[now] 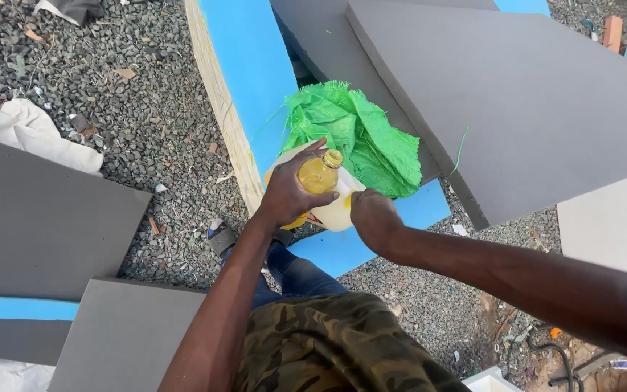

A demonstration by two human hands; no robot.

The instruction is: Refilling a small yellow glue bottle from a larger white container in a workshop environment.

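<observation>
My left hand (288, 192) grips a small clear bottle (318, 174) of yellow liquid, tilted over a white plastic jug (337, 207). My right hand (373, 218) closes around the jug's lower right side and hides part of it. Both containers hover above a blue-topped foam slab (244, 65). A crumpled green woven sack (361, 134) lies just behind the bottle on the slab.
Grey foam sheets lie at the upper right (517, 101), at the left (34, 225) and at the bottom left (125, 334). Gravel ground (146, 109) surrounds them. A white cloth (30, 131) lies at the left. Cables and tools sit at the bottom right (546, 348).
</observation>
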